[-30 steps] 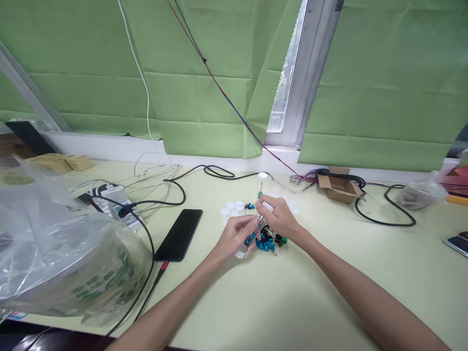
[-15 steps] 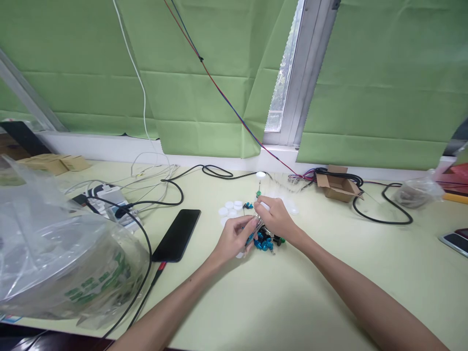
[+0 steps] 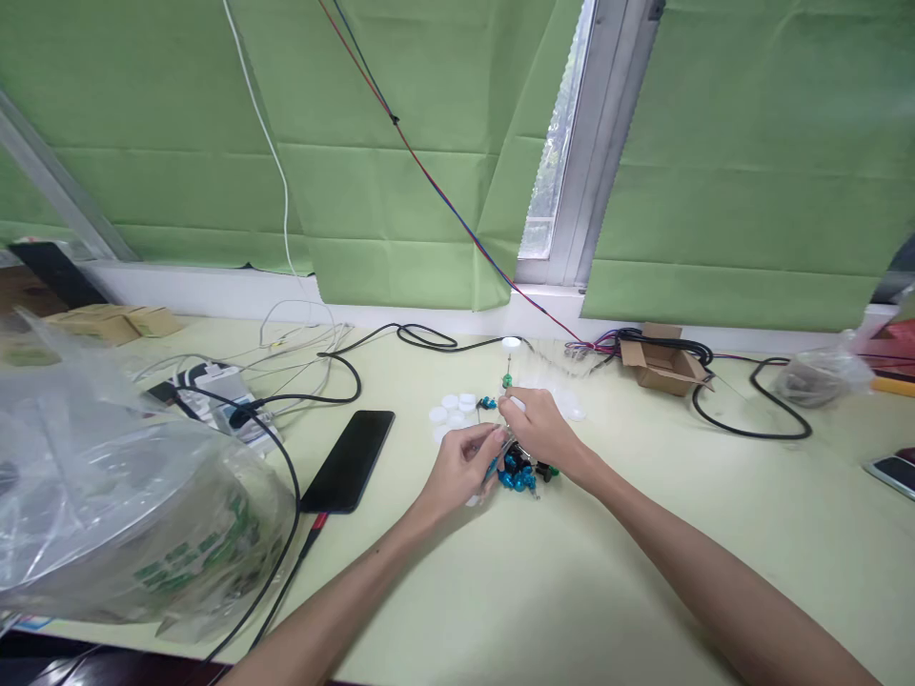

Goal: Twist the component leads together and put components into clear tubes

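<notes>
My left hand [image 3: 464, 464] is closed in a pinch, with a bit of blue showing between its fingers; the rest of that piece is hidden. Close against it, my right hand [image 3: 539, 426] is closed too, its fingers curled around something pale that I cannot make out. Below the hands lies a small pile of shiny blue and black pieces [image 3: 518, 473], with some green at its right side. Several white round caps [image 3: 450, 412] lie left of the hands. Just beyond my right hand is a green piece [image 3: 507, 380] with a thin metal stem.
To the left are a black phone [image 3: 348, 461] and a large clear plastic bag [image 3: 143, 514]. Black cable [image 3: 421, 335] runs along the back. An open cardboard box [image 3: 661, 360] stands at the back right, near a small plastic bag [image 3: 821, 379].
Both hands stay together over the pile, with only slight shifts of the fingers. The whole view has moved a little; nothing else visibly differs.
</notes>
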Demonstrator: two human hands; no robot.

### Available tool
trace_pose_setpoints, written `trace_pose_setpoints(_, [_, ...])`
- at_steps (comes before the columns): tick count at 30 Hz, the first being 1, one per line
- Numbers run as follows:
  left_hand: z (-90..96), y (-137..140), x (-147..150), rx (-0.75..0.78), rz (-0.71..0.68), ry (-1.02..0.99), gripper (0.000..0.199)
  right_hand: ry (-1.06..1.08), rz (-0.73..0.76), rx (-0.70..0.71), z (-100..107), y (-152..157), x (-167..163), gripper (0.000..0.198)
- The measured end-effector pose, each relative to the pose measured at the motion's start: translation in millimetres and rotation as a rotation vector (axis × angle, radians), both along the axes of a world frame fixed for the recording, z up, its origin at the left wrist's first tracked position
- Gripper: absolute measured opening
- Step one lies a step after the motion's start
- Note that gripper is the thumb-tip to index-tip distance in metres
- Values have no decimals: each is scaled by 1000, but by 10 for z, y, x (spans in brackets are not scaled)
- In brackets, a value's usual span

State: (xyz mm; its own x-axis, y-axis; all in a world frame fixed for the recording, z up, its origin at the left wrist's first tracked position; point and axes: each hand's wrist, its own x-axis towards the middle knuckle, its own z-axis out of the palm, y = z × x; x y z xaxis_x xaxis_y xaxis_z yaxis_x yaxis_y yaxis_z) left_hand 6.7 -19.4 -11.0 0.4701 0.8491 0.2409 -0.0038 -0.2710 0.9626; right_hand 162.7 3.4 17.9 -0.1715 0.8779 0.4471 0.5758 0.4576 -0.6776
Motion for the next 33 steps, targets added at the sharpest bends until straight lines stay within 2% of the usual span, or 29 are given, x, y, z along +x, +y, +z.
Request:
trace_pose_setpoints(8, [2,-8,19,-32,26,21,44,-49,-43,-62,-27,22,22,32])
trace_pose_setpoints(12, [7,23,20,-81,-4,3,45,-49,-63,-113,18,9,16,36])
trace_pose_setpoints(14, [14,46,17,-148,-25,-57,44,-8,-50,-116,72,-16,5,35])
trace_pose_setpoints(17, [33,61,15,-290,-66,-202,43,75,15,-127,162,-75,-17,21])
trace_pose_setpoints(20, [56,51,11,-400,-109,-330,39,124,54,-115,204,-131,-44,27])
trace_pose_setpoints(23, [63,43,7,-460,-119,-392,37,170,67,-83,178,-145,-71,21])
trace_pose_setpoints(33, [-7,56,22,-362,-105,-280,47,226,145,-83,59,-21,-5,18])
